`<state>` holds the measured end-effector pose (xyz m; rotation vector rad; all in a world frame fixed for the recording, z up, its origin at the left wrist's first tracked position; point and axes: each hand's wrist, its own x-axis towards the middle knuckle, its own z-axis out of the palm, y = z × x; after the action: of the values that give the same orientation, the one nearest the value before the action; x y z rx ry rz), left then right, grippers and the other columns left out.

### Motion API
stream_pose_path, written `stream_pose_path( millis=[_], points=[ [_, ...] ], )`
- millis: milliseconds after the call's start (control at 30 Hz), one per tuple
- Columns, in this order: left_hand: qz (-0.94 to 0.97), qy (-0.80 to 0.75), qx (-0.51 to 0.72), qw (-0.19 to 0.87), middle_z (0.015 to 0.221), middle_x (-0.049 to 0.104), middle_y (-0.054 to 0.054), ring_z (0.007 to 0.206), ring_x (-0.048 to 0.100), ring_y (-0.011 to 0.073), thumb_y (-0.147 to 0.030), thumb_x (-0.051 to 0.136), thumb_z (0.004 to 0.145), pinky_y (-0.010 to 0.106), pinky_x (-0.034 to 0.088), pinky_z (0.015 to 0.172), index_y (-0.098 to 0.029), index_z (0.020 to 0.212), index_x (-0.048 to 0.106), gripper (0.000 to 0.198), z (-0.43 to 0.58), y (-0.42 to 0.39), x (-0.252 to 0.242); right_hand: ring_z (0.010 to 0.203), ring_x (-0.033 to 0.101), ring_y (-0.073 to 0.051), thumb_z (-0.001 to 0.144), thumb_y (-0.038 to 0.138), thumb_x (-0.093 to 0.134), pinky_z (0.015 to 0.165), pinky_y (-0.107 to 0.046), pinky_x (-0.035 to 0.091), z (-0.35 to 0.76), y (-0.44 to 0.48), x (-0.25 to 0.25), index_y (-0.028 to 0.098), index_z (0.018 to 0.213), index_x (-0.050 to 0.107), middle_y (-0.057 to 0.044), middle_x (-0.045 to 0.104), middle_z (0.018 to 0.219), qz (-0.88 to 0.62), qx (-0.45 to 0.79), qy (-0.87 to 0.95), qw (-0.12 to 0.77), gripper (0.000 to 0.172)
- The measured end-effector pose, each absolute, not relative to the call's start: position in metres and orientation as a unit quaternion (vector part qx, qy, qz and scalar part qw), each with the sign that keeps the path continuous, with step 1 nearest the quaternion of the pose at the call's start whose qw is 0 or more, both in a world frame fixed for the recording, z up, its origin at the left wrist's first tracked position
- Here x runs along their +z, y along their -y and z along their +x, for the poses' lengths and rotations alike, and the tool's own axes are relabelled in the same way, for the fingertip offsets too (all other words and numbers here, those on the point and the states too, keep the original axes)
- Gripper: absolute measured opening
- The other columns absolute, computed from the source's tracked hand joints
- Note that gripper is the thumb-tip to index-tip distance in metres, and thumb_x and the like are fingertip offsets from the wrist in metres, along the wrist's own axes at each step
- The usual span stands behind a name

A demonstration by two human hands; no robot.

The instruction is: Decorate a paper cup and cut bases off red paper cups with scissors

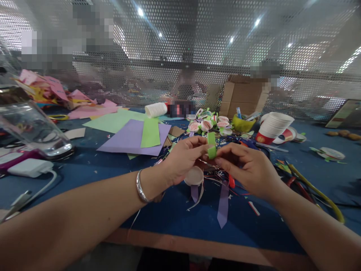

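Note:
Both my hands meet over the middle of the blue table (175, 210). My left hand (183, 160), with a silver bangle on its wrist, pinches the upper end of a green paper strip (211, 146). My right hand (245, 169) pinches the strip's lower, folded end. The strip stands roughly upright between the fingertips. Under my hands lie a cut paper cup bottom (194, 175), purple paper strips (223, 203) and small scraps.
Purple and green paper sheets (135, 137) lie at mid-left, pink paper (84, 109) behind them. A stack of paper cups (272, 128) stands right, a lying cup stack (156, 109) at the back. A glass jar (34, 128) and white charger (29, 167) sit left. Perforated screen behind.

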<state>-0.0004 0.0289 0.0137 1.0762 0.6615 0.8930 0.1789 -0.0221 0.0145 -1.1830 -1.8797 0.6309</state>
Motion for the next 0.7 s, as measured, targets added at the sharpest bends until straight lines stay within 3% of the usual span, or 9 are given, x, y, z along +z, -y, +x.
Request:
stream_pose_path(
  millis=[133, 333, 700],
  points=[
    [0.506, -0.31, 0.415, 0.69, 0.067, 0.061, -0.002, 0.058, 0.061, 0.0091, -0.018, 0.069, 0.085, 0.021, 0.048, 0.055, -0.015, 0.078, 0.06, 0.012, -0.0001, -0.0279, 0.0127, 0.07, 0.062, -0.014, 0.094, 0.03, 0.064, 0.062, -0.025, 0.048, 0.1776, 0.0214, 0.0169, 0.022, 0.093, 0.067, -0.001, 0.07, 0.082, -0.468, 0.256, 0.739, 0.412, 0.009],
    [0.536, -0.291, 0.42, 0.672, 0.07, 0.063, -0.001, 0.065, 0.064, 0.0111, -0.022, 0.067, 0.084, 0.026, 0.054, 0.065, -0.015, 0.076, 0.06, 0.013, -0.0011, -0.0258, 0.0117, 0.055, 0.052, -0.009, 0.093, 0.025, 0.063, 0.05, -0.022, 0.038, 0.1783, 0.0204, 0.02, 0.021, 0.088, 0.067, 0.003, 0.066, 0.071, -0.479, 0.237, 0.734, 0.419, 0.008],
    [0.521, -0.311, 0.447, 0.658, 0.07, 0.063, -0.002, 0.059, 0.06, 0.0084, -0.018, 0.069, 0.085, 0.023, 0.055, 0.059, -0.015, 0.081, 0.061, 0.009, 0.0006, -0.0304, 0.0108, 0.066, 0.055, -0.011, 0.093, 0.027, 0.063, 0.059, -0.022, 0.043, 0.179, 0.0179, 0.0157, 0.019, 0.091, 0.067, 0.002, 0.065, 0.077, -0.471, 0.25, 0.744, 0.402, 0.009]
  ],
)
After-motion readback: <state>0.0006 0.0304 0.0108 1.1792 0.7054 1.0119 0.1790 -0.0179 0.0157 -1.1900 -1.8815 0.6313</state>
